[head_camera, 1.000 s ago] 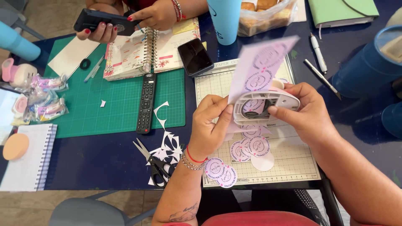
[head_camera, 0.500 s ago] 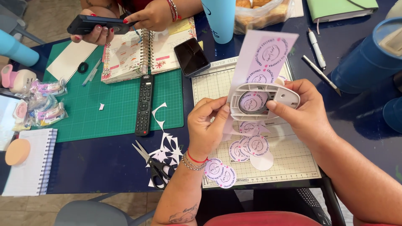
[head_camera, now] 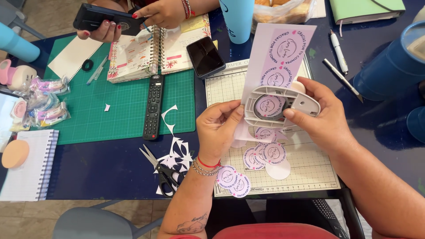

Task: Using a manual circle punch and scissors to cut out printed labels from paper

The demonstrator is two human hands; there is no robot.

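My right hand grips a white round paper punch, held underside up above a pale gridded cutting board. A lilac paper strip printed with round labels runs through the punch, one label showing in its round window. My left hand pinches the strip's lower end at the punch's left edge. Several cut round stickers lie on the board below my hands.
A green cutting mat carries a black remote. Scissors lie among white paper scraps. Across the table another person's hands hold a black phone over a spiral planner. A second phone, blue tumblers, pens and a notebook surround.
Both hands have raised the punch slightly, and the strip has slid so another label sits in the window. The other person's phone shifted a little.
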